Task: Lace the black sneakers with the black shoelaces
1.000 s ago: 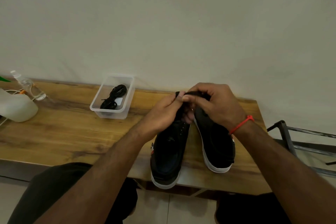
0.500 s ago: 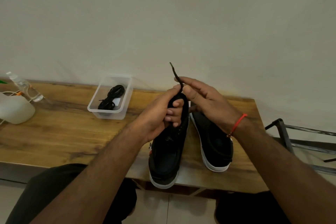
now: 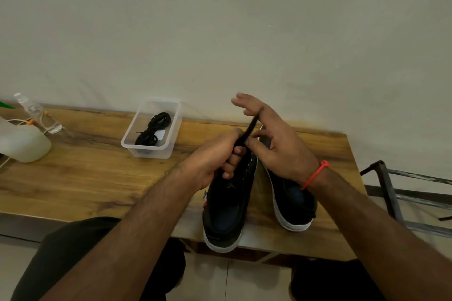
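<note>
Two black sneakers with white soles stand side by side on the wooden table [image 3: 73, 178], toes toward the wall: the left sneaker [image 3: 227, 205] and the right sneaker [image 3: 293, 203]. My left hand [image 3: 217, 156] is closed over the toe end of the left sneaker and grips a black shoelace [image 3: 248, 131] that runs up and to the right. My right hand [image 3: 276, 139] meets the lace with its thumb while the other fingers are spread. A second coiled black lace [image 3: 152, 132] lies in a clear plastic tub [image 3: 132, 146].
A white plastic jug [image 3: 22, 142] and a clear bottle [image 3: 34, 112] stand at the table's left end with a thin cable. A dark metal rack [image 3: 403, 193] sits to the right of the table. My knees are under the front edge.
The lace end that stuck up above my hands now lies lower, slanting across my right palm. My right fingers have spread open. The left hand keeps its grip over the sneaker's toe.
</note>
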Available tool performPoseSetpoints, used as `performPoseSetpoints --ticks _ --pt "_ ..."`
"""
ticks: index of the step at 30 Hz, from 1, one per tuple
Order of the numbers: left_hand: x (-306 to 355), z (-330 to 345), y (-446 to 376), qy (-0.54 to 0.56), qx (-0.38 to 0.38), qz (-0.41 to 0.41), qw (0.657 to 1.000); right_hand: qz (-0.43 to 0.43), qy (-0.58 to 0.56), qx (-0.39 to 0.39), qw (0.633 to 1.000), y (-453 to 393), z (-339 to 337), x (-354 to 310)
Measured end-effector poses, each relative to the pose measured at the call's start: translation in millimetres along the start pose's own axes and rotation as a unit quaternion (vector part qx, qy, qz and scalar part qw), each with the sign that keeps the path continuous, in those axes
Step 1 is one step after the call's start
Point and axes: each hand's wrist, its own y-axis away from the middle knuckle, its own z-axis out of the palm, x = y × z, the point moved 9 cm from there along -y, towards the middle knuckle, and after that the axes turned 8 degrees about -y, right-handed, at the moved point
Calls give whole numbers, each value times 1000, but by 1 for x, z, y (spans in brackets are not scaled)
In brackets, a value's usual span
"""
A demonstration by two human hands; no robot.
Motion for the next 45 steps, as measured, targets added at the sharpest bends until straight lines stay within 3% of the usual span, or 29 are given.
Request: performPoseSetpoints --ticks 4,9,12,14,16,18,22,25,30,37,39,41,43,45 --pt "-8 2 -1 -2 -1 -33 999 -9 -17 -52 998 2 10 5" --pt "-7 -6 -6 79 13 -24 996 -10 -52 -73 996 4 11 6" --pt "-7 -7 -7 103 -1 -22 994 -11 -26 -20 999 0 4 8" --pt "-7 1 -6 124 -36 -26 991 25 -76 61 995 -3 -6 16" --pt "1 10 -3 157 -78 -4 984 115 -199 170 958 1 -21 37" --pt "13 16 1 161 -106 44 980 193 -268 209 920 7 -24 56" --pt "24 19 5 118 -104 103 982 285 -222 176 916 15 -16 77" --pt "20 13 1 126 -73 91 985 254 -257 159 919 12 -12 70" --pt "18 4 -1 141 -60 91 984 205 -324 39 923 5 14 47" --pt "24 -5 4 24 -86 106 990 187 -330 36 924 5 10 46" --pt "22 -16 4 13 -52 95 994 166 -191 70 965 4 1 49" --pt "20 -29 1 -45 34 103 993 152 -42 85 984 3 -2 51" --pt "21 -41 0 -130 129 126 975 173 -47 72 981 4 7 55" --pt "22 -44 0 -142 158 135 968 174 -50 76 981 4 11 55"
